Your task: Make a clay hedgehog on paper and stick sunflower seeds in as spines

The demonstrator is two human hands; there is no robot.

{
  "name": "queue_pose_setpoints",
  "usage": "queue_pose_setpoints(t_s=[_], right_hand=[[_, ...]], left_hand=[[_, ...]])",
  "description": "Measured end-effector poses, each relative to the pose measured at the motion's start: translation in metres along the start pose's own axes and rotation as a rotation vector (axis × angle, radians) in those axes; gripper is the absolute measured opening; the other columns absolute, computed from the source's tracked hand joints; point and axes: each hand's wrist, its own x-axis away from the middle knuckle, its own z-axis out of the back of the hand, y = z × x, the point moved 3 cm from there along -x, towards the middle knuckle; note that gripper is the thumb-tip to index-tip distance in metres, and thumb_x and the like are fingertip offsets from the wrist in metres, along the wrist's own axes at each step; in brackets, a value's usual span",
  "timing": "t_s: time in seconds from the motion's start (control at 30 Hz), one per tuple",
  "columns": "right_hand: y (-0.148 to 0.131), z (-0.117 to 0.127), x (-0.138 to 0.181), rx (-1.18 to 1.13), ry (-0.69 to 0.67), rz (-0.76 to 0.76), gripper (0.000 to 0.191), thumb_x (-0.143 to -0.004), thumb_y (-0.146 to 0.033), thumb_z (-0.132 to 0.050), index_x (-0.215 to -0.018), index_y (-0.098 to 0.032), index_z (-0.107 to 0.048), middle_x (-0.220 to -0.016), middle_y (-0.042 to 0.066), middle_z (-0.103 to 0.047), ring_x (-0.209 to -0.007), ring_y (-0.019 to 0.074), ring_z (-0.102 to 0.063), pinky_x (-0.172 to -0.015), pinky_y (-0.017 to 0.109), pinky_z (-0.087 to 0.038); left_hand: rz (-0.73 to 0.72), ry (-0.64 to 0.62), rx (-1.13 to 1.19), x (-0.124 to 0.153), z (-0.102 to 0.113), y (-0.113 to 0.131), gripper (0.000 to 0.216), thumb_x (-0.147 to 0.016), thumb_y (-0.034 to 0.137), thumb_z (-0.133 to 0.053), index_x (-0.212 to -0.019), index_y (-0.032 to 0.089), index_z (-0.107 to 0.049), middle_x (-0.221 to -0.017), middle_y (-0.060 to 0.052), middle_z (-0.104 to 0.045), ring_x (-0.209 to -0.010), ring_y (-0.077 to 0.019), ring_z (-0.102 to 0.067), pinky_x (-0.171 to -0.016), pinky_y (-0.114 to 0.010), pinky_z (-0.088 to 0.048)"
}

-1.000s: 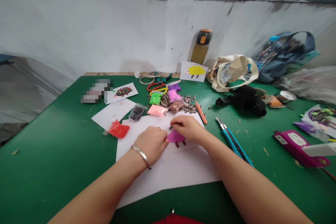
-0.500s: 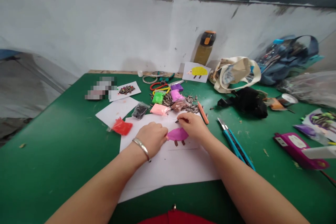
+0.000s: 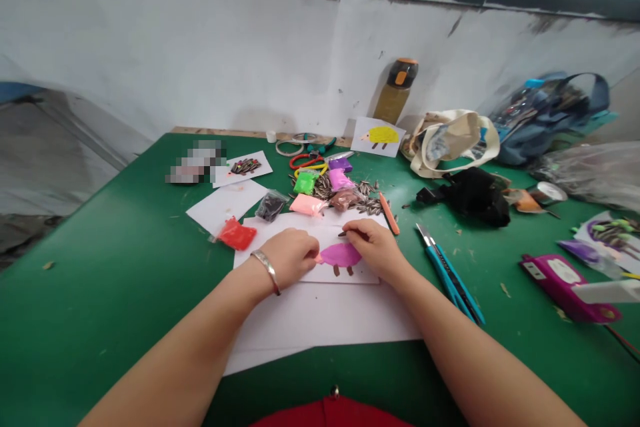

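A white card (image 3: 363, 274) bears a flat purple clay hedgehog (image 3: 341, 254) with a pink snout and two brown legs. My left hand (image 3: 293, 255), with a silver bangle on its wrist, rests at the card's left side. Its fingers are curled by the snout, and whatever they may pinch is hidden. Between the thumb and finger of my right hand (image 3: 374, 245) is a dark sunflower seed (image 3: 343, 234), just above the hedgehog's back. Larger white sheets (image 3: 330, 320) lie under the card. Behind it is a heap of striped sunflower seeds (image 3: 369, 205).
Clay packets in red (image 3: 237, 233), black (image 3: 271, 205), pink (image 3: 309, 205) and green (image 3: 305, 181) surround the heap. A blue utility knife (image 3: 453, 277) lies right, blade exposed, near a magenta device (image 3: 570, 287). A bottle (image 3: 397, 90), yellow hedgehog card (image 3: 379, 136) and cloth bag (image 3: 450, 140) stand behind.
The view has shifted slightly. My left hand has changed its angle a little by the snout, showing more of the card's lower edge. My right hand still pinches the seed.
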Motion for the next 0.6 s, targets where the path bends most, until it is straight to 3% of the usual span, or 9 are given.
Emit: queue_pose_setpoints(t_s=[0.27, 0.4, 0.6], right_hand=[[0.001, 0.001, -0.005, -0.024, -0.018, 0.011, 0.021, -0.080, -0.018, -0.051, -0.088, -0.024, -0.070, -0.089, 0.001, -0.070, -0.087, 0.0186, -0.061, -0.079, 0.031, -0.045], [-0.001, 0.003, -0.005, -0.007, -0.026, 0.043, 0.020, -0.080, -0.017, -0.052, -0.087, -0.023, -0.070, -0.088, 0.001, -0.070, -0.086, 0.0188, -0.061, -0.079, 0.031, -0.045], [-0.002, 0.004, -0.004, 0.002, -0.025, 0.068, 0.022, -0.080, -0.015, -0.052, -0.088, -0.022, -0.070, -0.090, 0.002, -0.071, -0.088, 0.0188, -0.061, -0.080, 0.031, -0.045]], left_hand=[[0.102, -0.063, 0.083, 0.007, 0.013, -0.008, 0.020, -0.080, 0.021, -0.051, -0.088, 0.022, -0.069, -0.089, -0.002, -0.068, -0.085, -0.0181, -0.060, -0.072, -0.027, -0.041], [0.056, -0.064, -0.008, 0.005, 0.006, 0.006, 0.016, -0.081, 0.024, -0.052, -0.082, 0.020, -0.068, -0.083, -0.004, -0.066, -0.082, -0.0200, -0.058, -0.071, -0.030, -0.040], [0.106, 0.005, -0.140, 0.002, -0.005, 0.016, 0.022, -0.088, 0.028, -0.046, -0.074, 0.018, -0.060, -0.076, -0.005, -0.062, -0.077, -0.0217, -0.053, -0.068, -0.033, -0.038]])
